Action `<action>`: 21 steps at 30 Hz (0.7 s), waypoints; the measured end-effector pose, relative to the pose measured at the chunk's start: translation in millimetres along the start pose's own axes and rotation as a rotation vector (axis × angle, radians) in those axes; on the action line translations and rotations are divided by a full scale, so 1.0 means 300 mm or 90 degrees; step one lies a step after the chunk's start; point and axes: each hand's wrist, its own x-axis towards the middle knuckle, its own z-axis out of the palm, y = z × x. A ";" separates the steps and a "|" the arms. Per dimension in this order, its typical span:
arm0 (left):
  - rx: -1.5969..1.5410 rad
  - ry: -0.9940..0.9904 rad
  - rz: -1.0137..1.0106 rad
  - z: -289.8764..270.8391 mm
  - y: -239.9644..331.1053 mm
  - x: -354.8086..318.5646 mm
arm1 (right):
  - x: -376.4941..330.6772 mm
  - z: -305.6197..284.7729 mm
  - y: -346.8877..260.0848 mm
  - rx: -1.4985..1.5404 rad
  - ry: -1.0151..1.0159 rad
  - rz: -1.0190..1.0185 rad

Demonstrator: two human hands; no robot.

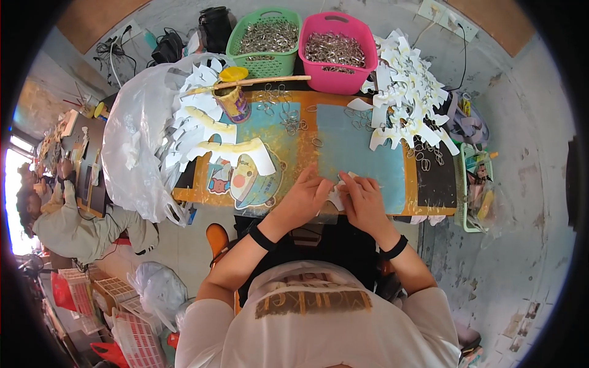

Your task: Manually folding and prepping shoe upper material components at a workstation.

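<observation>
At the near edge of the table (423, 207), my left hand (305, 197) and my right hand (364, 201) are close together with fingers pinched. Between them is a small white piece (335, 199) of thin flat material; the fingers hide part of it, and I cannot make out whether a ring is in it. A loose metal ring (317, 141) lies just beyond my hands, and several more rings (294, 124) are scattered farther back. To the left lie overlapping white pieces (264, 164) with yellowish glue along their edges.
A glue can (234, 105) carries a wooden stick (270, 81) across its top. Green (261, 64) and pink (338, 76) baskets of metal rings stand behind. White pieces with rings (408, 92) are heaped at right. A plastic bag (132, 141) hangs left; another person (80, 227) sits beyond.
</observation>
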 end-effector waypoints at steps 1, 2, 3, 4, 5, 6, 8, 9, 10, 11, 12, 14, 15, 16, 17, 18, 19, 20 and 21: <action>0.000 0.001 0.001 -0.001 -0.001 -0.002 | 0.000 -0.002 -0.002 -0.001 0.000 0.000; -0.012 -0.021 -0.003 -0.003 -0.003 -0.006 | 0.001 -0.005 -0.004 0.010 0.007 -0.001; -0.024 -0.043 -0.007 -0.005 -0.005 -0.009 | 0.004 -0.007 -0.007 0.021 0.014 -0.001; -0.023 -0.042 -0.007 -0.007 -0.008 -0.012 | 0.009 -0.013 -0.011 0.021 0.014 -0.003; -0.023 -0.066 -0.013 -0.012 -0.009 -0.010 | 0.018 -0.022 -0.014 0.011 -0.012 -0.014; -0.022 -0.090 -0.019 -0.016 -0.008 -0.008 | 0.025 -0.028 -0.015 0.001 -0.039 -0.024; -0.042 -0.095 -0.023 -0.032 0.007 0.006 | 0.031 -0.020 -0.003 -0.017 -0.047 -0.048; -0.061 -0.100 -0.028 -0.038 0.014 0.013 | 0.032 -0.015 0.003 -0.035 -0.056 -0.071; -0.062 -0.101 -0.028 -0.029 0.013 0.012 | 0.031 -0.011 0.007 -0.035 -0.056 -0.070; -0.059 -0.104 -0.038 -0.021 0.010 0.007 | 0.035 -0.008 0.006 -0.050 -0.041 -0.088; -0.056 -0.107 -0.049 -0.012 0.007 0.003 | 0.038 -0.006 0.006 -0.065 -0.025 -0.105; -0.056 -0.087 -0.055 0.009 0.000 0.002 | 0.047 -0.002 0.004 -0.068 -0.034 -0.091; -0.058 -0.067 -0.062 0.020 -0.006 0.002 | 0.052 0.000 0.006 -0.071 -0.045 -0.074; -0.058 -0.066 -0.062 0.031 -0.013 0.000 | 0.056 0.003 0.013 -0.071 -0.045 -0.075; -0.016 -0.084 -0.043 0.036 -0.017 0.000 | 0.061 0.010 0.022 -0.056 -0.050 -0.066; 0.025 -0.103 -0.025 0.041 -0.019 -0.001 | 0.066 0.012 0.029 -0.040 -0.054 -0.057; 0.026 -0.102 -0.024 0.046 -0.017 -0.004 | 0.069 0.004 0.038 -0.041 -0.054 -0.057; 0.067 -0.114 -0.010 0.041 -0.009 -0.003 | 0.074 -0.008 0.044 0.023 -0.050 -0.058; 0.108 -0.125 0.005 0.037 -0.005 -0.003 | 0.080 -0.017 0.044 0.086 -0.047 -0.058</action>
